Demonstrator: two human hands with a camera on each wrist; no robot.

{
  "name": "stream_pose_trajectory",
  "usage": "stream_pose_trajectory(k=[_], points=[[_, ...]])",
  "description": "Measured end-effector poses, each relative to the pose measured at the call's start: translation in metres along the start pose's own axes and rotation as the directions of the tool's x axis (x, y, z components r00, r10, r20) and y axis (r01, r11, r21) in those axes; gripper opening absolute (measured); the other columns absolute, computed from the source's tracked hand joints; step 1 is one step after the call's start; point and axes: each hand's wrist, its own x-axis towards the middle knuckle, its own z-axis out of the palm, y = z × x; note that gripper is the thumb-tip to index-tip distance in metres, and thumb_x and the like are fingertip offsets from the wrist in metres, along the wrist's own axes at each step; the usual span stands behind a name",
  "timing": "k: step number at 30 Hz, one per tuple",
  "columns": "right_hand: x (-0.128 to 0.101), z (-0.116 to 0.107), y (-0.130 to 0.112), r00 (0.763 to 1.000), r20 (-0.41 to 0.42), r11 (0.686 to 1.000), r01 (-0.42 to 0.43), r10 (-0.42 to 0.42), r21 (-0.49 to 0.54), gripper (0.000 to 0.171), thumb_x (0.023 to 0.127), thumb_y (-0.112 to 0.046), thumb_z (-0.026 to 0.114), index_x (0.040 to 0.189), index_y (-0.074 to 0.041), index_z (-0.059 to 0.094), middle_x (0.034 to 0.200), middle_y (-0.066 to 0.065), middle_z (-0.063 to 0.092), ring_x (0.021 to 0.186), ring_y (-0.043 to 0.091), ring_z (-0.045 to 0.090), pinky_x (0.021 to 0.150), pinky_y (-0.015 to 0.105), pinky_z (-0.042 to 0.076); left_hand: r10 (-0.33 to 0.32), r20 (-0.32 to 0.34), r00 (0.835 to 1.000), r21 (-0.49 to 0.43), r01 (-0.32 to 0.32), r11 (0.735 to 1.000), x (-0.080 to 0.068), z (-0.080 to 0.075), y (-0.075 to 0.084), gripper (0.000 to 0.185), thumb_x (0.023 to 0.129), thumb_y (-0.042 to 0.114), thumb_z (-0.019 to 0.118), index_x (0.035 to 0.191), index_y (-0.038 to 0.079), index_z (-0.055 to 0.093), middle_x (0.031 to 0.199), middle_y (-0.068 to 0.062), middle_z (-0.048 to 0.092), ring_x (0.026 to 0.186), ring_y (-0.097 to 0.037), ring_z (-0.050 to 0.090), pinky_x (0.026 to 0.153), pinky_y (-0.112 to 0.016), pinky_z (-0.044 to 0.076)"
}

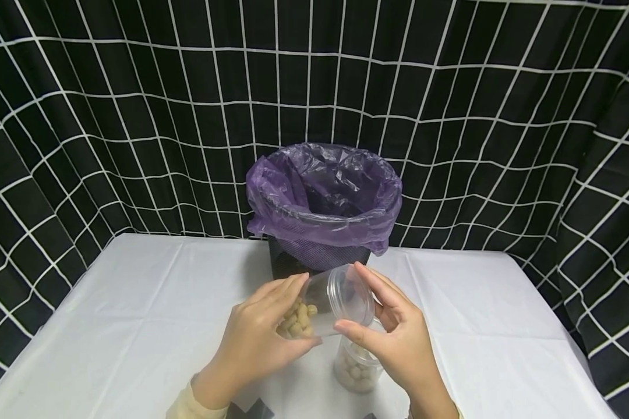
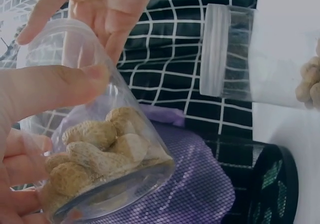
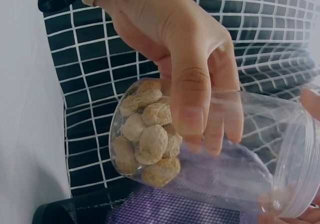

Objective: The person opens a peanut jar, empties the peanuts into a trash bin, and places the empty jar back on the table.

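a clear plastic jar (image 1: 327, 305) is held tilted above the tabletop (image 1: 136, 314), just in front of a black mesh bin (image 1: 314, 259) lined with a purple bag (image 1: 322, 195). the jar's body is gripped by the left hand (image 1: 262, 340), with the thumb curled over one side and the fingers wrapped round the other; the grip is seen closely in the right wrist view, where the thumb lies across the clear wall. peanuts in their shells (image 1: 297, 320) are gathered at the closed bottom end of the jar, which is the end nearer the left hand. the lidded end of the jar is pointed up and towards the bin.

the clear lid (image 1: 353, 294) on that end is pinched at its rim by the right hand (image 1: 398, 340), with the thumb under the rim and the fingers curved over the top. whether the lid is seated fully or loosened cannot be told.

a second clear jar (image 1: 357, 366) is stood upright on the tabletop below the right hand, with more peanuts seen inside it. it is touched by neither hand.

the tabletop is covered by a white cloth, and a black curtain with a white grid (image 1: 110, 116) is hung behind the bin.
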Motion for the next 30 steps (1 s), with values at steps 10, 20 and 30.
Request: stream_pose_trajectory(k=[10,20,30], points=[[-0.002,-0.0035,-0.0041,0.999,0.04,1.0,0.005,-0.004,-0.009,0.073,0.07,0.019,0.076,0.138,0.005,0.054,0.138,0.004,0.06,0.129,0.011,0.057,0.106,0.018,0.048,-0.022,0.097,0.995,-0.11,0.033,0.993,-0.0006,-0.0045,-0.0004,0.088,0.055,0.031,0.096,0.131,0.003,0.062,0.122,-0.01,0.072,0.105,-0.022,0.07,0.089,-0.031,0.061],[0.0008,-0.0025,-0.0007,1.0,-0.01,0.997,0.01,-0.009,0.076,0.074,0.068,0.024,0.073,0.137,0.01,0.051,0.138,0.007,0.06,0.129,0.012,0.057,0.104,0.02,0.05,-0.153,0.306,0.94,-0.101,0.192,0.976,0.0012,-0.0081,0.007,0.105,0.067,0.035,0.091,0.154,0.011,0.036,0.153,-0.006,0.048,0.137,-0.027,0.051,0.112,-0.046,0.047],[-0.0003,-0.0001,-0.0048,0.996,-0.001,0.996,-0.09,0.09,0.01,0.082,0.071,0.017,0.076,0.145,0.001,0.046,0.147,0.003,0.055,0.137,0.006,0.05,0.108,0.016,0.046,-0.141,0.187,0.972,-0.034,0.15,0.988,0.0004,-0.003,0.0058,0.097,0.062,0.031,0.094,0.144,0.01,0.047,0.138,-0.008,0.059,0.125,-0.023,0.06,0.103,-0.04,0.054]])
